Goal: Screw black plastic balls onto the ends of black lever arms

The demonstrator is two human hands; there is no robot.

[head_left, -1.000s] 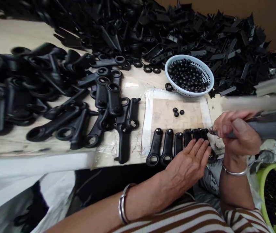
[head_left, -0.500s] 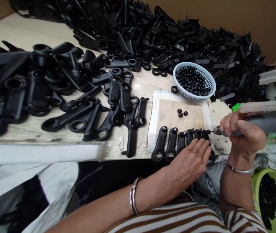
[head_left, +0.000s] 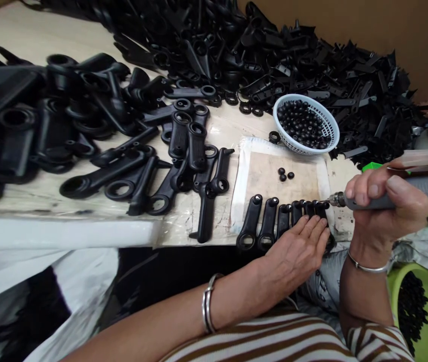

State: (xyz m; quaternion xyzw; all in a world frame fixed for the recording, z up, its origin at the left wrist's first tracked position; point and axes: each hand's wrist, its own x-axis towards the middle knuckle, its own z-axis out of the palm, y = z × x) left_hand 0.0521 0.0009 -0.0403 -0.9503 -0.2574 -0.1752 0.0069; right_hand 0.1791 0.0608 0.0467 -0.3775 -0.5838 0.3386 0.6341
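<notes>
My left hand (head_left: 297, 251) lies flat, fingers together, pressing down on a row of several black plastic levers (head_left: 266, 223) lined up on a brown work pad (head_left: 266, 176) at the table's front edge. My right hand (head_left: 383, 203) grips a grey power screwdriver (head_left: 372, 201); its metal tip (head_left: 335, 199) meets the top end of the rightmost lever in the row. Three small black caps (head_left: 285, 174) lie loose on the pad.
A pale blue basket (head_left: 306, 125) of small black caps stands behind the pad. Heaps of black levers (head_left: 116, 136) cover the left of the table and a bigger pile (head_left: 274, 55) the back. A green tub (head_left: 425, 306) with black parts sits low right. White bags (head_left: 29, 301) hang below left.
The view has shifted slightly. My right hand and the screwdriver have edged right and a little up, the tip still at the row's right end. My left hand stays pressed on the levers.
</notes>
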